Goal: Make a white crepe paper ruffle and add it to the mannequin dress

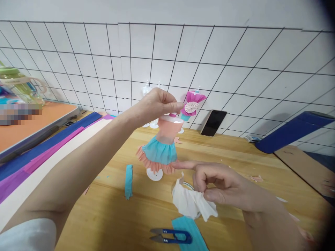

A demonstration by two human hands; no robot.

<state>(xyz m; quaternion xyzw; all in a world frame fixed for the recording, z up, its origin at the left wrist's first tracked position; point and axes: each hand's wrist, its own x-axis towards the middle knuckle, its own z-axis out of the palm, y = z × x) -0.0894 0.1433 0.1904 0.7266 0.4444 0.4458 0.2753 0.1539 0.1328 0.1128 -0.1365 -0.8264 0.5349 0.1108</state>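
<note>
So you've got your left hand [167, 100] up at the top of the little dress form [155, 175], thumb and fingers pinched together around the neck end, and the form stands on the wooden table [110, 188] right in front of you on its round white base. Your right hand [217, 183] has the index finger stuck out with its tip at the hem; the other fingers are curled and the thumb is at the edge of a crinkled white scrap [188, 202], but I honestly can't tell whether you're pinching that or just brushing it. As for progress, the dress looks pretty far along to me: peach top [169, 131] on, gathered blue skirt [160, 152] on, and a peach ruffle [154, 165] running along the bottom edge. The shoulders are bare white above the top, and I don't see a bow or flower on this one, unlike the magenta outfit [195, 97] behind it with its pale rosette [191, 108]. So my guess is only trim or hem tidying is left, if anything. You've also got a blue strip [128, 183] lying loose to the left, plus snips [171, 240] resting partly on another blue piece [184, 223] nearest you.
</note>
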